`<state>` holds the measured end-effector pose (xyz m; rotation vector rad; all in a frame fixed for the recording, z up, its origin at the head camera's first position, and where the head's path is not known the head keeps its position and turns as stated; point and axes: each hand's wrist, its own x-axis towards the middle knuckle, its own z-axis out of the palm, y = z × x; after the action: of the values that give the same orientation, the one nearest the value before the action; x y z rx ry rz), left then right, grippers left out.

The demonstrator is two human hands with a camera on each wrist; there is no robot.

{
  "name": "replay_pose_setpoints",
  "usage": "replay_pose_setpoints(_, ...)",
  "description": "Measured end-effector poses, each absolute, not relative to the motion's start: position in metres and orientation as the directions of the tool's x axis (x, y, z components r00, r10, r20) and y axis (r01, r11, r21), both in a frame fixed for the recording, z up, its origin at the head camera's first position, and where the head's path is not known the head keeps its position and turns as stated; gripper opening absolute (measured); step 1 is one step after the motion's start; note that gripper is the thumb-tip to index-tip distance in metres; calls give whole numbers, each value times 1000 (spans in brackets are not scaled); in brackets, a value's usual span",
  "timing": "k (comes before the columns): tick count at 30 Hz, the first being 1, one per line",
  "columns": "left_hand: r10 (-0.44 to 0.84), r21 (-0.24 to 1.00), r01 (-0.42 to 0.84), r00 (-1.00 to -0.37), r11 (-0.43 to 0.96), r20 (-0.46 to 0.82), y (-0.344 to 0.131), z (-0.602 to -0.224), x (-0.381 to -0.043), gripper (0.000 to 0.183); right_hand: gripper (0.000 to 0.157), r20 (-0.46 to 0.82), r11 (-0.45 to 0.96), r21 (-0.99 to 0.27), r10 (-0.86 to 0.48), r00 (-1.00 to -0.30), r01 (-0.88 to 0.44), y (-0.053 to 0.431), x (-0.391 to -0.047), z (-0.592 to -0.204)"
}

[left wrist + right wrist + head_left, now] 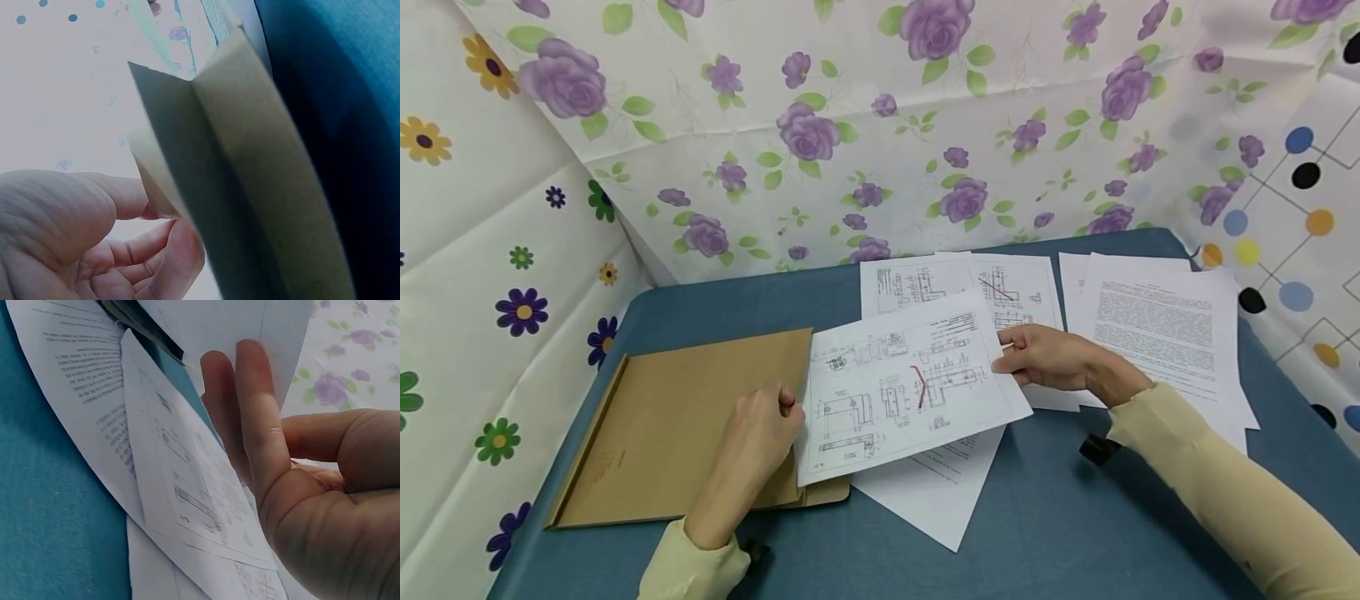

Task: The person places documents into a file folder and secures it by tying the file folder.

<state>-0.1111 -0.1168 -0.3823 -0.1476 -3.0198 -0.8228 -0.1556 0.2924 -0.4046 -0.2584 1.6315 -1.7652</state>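
Note:
My right hand (1051,360) pinches the right edge of a printed drawing sheet (891,379) between thumb and fingers, and a red mark crosses one figure on it. The sheet is tilted above the table; its left edge overlaps a brown cardboard folder (681,417). At that side of the folder is my left hand (760,437). In the left wrist view, the thumb and fingers of the left hand (119,231) pinch a brown flap (159,181) at the folder's opening. Seen from the right wrist, the right fingers (259,419) lie along the raised sheet (215,328).
Beneath the held sheet lies a text page (951,500). More drawing sheets (910,279), one with a red line, lie behind it. Text pages (1157,333) are stacked at the right of the blue table (1037,517). A flowered cloth (850,100) hangs behind.

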Motion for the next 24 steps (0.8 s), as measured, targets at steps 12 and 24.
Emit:
replay_pose_setpoints(12,99,491,109,-994,864,45,-115,-382,-111,4,49,-298,81,-933,-719,-628,350,273,-145,-405)
replay_pose_setpoints(24,108,485,120,-993,866,53,-116,-382,-110,6,45,-284,78,-933,-759,-586,351,256,-143,-404)
